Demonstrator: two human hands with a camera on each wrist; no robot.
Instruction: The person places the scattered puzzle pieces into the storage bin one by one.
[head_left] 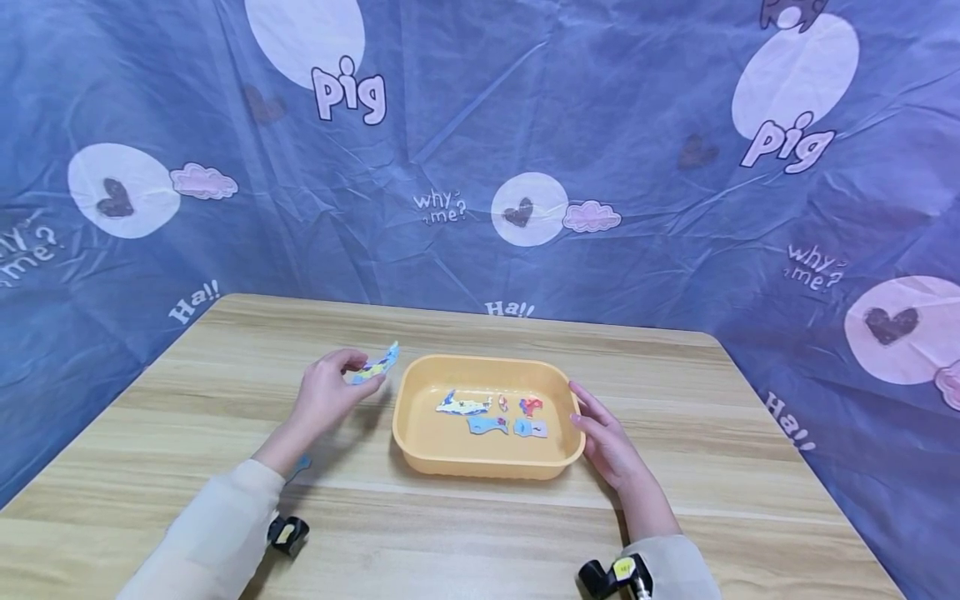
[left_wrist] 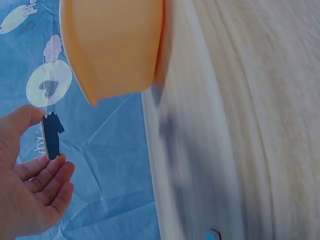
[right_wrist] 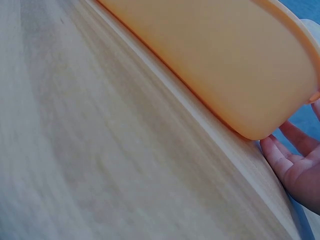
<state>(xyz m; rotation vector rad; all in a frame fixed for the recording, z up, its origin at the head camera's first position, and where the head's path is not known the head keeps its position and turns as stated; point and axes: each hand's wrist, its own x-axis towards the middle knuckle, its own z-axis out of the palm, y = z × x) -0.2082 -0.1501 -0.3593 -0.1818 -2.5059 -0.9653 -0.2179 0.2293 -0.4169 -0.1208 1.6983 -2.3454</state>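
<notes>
My left hand (head_left: 335,385) pinches a flat, irregular puzzle piece (head_left: 377,367) between thumb and fingertips, raised left of the basin. Its printed face is light blue with yellow and purple; the left wrist view shows the dark back. My right hand (head_left: 611,440) holds the right end of a yellow-orange plastic basin (head_left: 491,468), thumb at the rim and other fingers along the outer wall. In the right wrist view its fingertips are at the basin's lower edge. Inside lie several pieces, among them a white-and-blue piece (head_left: 463,406), a red-and-blue piece (head_left: 531,407) and a light-blue piece (head_left: 487,426).
A small blue piece (head_left: 300,467) lies on the wooden table (head_left: 420,542) beside my left forearm, partly hidden by it. Behind the table hangs a blue printed cloth (head_left: 450,117). Black wrist mounts (head_left: 288,535) are on both sleeves.
</notes>
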